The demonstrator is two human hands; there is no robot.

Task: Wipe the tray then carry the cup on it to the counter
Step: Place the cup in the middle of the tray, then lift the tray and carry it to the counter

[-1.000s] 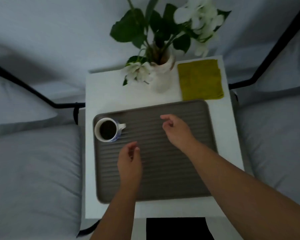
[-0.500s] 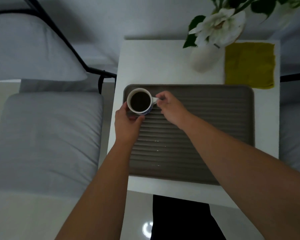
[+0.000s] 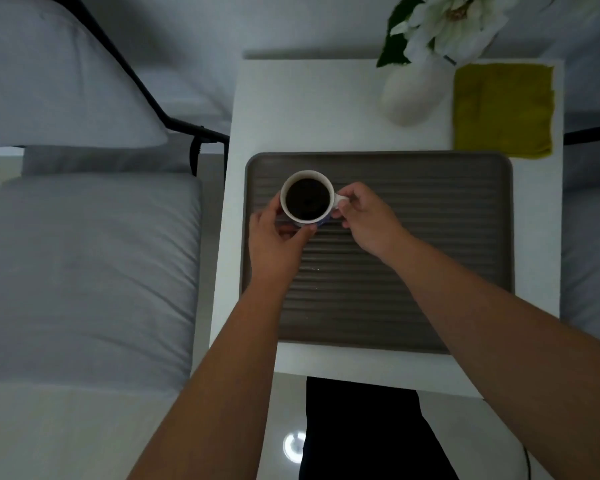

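A white cup full of dark drink stands in the far left corner of a ribbed grey-brown tray on a small white table. My left hand cups its near left side, fingers wrapped around the wall. My right hand pinches the handle on the cup's right. A folded yellow-green cloth lies on the table beyond the tray's far right corner. I cannot tell whether the cup touches the tray or hangs just above it.
A white vase with white flowers stands beside the cloth, behind the tray. Grey cushioned seats with black metal frames flank the table, one at the left and one at the right. A shiny floor shows below the table edge.
Both hands reached from the tray's middle to the cup and closed on it. The view shifted left, and the cup now sits slightly nearer in the frame.
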